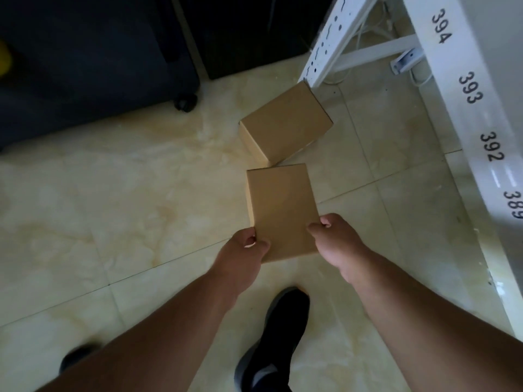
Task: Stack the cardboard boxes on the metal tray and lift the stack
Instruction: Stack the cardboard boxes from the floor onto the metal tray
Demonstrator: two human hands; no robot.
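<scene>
I hold a plain brown cardboard box (281, 205) above the tiled floor with both hands. My left hand (240, 258) grips its near left corner, thumb on top. My right hand (339, 241) grips the near right edge, fingers curled round it. A second, similar cardboard box (285, 123) rests on the floor just beyond the held one, turned at an angle, close to the foot of a white rack. No metal tray shows in this view.
A white metal rack (458, 89) with numbers 394 to 389 runs down the right side, its perforated post (322, 49) standing by the far box. A dark wheeled cabinet (93, 60) fills the upper left. My black shoes (280, 335) stand on the cream floor tiles.
</scene>
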